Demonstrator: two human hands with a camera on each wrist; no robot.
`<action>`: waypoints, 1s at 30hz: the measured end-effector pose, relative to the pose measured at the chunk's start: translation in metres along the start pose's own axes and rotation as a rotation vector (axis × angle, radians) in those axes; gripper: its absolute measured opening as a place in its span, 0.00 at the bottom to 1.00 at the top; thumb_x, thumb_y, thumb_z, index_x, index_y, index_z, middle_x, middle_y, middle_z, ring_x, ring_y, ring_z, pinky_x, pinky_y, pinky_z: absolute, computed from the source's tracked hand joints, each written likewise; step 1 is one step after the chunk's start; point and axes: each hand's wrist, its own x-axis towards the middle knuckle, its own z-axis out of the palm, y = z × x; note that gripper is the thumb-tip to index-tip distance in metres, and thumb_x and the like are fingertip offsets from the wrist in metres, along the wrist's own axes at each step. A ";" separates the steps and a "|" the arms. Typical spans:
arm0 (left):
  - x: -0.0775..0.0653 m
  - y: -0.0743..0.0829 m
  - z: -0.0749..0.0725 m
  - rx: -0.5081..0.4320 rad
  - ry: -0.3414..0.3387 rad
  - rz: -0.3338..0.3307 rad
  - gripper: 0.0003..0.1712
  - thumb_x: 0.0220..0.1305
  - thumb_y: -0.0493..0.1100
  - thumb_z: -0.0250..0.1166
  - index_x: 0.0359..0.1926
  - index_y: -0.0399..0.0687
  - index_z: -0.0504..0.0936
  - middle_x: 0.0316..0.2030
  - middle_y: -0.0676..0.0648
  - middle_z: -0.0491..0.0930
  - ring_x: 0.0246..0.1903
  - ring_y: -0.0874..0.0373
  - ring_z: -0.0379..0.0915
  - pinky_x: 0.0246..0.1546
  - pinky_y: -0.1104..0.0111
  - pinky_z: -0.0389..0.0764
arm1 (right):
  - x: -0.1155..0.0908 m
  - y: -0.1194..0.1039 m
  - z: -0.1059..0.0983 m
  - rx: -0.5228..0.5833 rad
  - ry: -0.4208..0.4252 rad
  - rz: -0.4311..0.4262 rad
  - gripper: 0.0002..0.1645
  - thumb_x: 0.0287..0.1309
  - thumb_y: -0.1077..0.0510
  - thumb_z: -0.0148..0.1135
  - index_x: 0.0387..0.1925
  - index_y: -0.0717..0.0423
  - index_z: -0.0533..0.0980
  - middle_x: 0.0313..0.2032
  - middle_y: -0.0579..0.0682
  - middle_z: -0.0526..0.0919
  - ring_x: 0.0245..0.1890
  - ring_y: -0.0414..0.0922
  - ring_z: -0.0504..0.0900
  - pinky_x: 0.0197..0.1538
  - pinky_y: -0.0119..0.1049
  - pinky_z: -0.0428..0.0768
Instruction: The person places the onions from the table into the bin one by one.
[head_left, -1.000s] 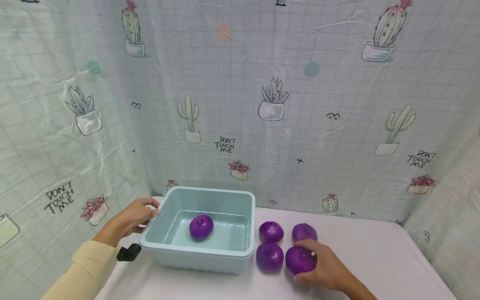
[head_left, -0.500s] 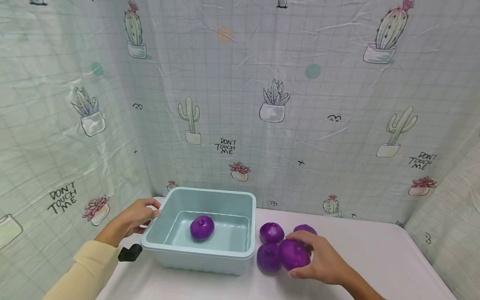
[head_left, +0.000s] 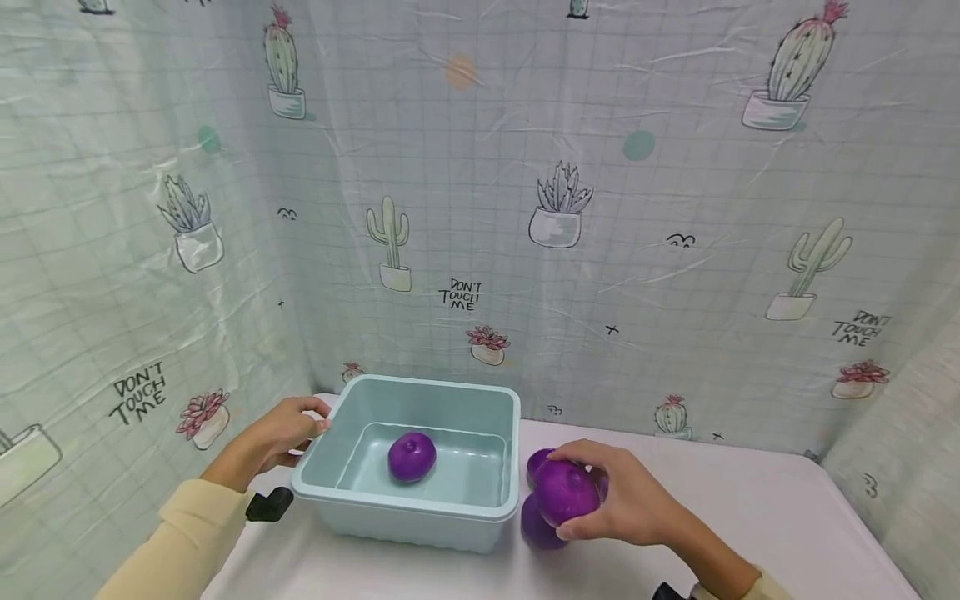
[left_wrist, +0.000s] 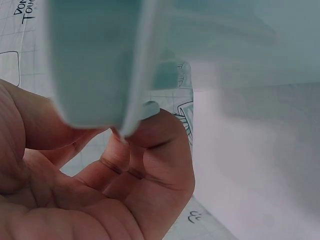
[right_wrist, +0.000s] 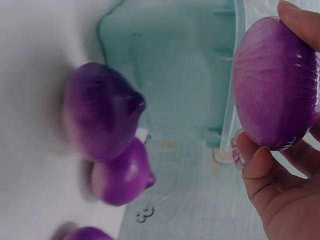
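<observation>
My right hand (head_left: 618, 492) grips a purple onion (head_left: 566, 493) between thumb and fingers, held above the table just right of the light-blue plastic bin (head_left: 405, 506). In the right wrist view the held onion (right_wrist: 275, 82) shows a glossy, ribbed skin. Under it, partly hidden in the head view, other purple onions (right_wrist: 102, 112) lie on the table. One more onion (head_left: 412, 457) sits inside the bin. At the bin's left rim, my left hand (head_left: 288, 429) pinches the edge; the left wrist view has the fingers (left_wrist: 165, 150) curled under the rim (left_wrist: 135, 110).
A white table (head_left: 720, 508) carries the bin and onions. Behind and to the left hangs a grid-patterned curtain (head_left: 585, 292) printed with cacti, close to the bin's back. Black wrist devices (head_left: 270, 505) show at both wrists.
My right hand has lifted the front right onion off the table and carried it left toward the bin, over the other onions. The left hand stays on the rim.
</observation>
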 end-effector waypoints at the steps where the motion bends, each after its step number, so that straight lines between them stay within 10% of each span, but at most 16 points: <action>1: 0.000 0.000 0.000 0.001 0.002 -0.001 0.15 0.77 0.39 0.55 0.59 0.38 0.73 0.45 0.39 0.78 0.39 0.49 0.79 0.34 0.59 0.83 | 0.004 -0.002 0.000 0.003 -0.003 -0.008 0.41 0.38 0.44 0.87 0.58 0.37 0.79 0.54 0.41 0.86 0.49 0.36 0.83 0.45 0.33 0.85; 30: 0.000 -0.002 0.001 -0.032 0.027 -0.013 0.13 0.76 0.36 0.55 0.57 0.39 0.74 0.47 0.38 0.79 0.40 0.48 0.80 0.34 0.59 0.84 | 0.103 -0.040 0.024 -0.032 -0.110 -0.059 0.45 0.35 0.44 0.88 0.60 0.44 0.81 0.50 0.44 0.87 0.40 0.37 0.83 0.43 0.31 0.83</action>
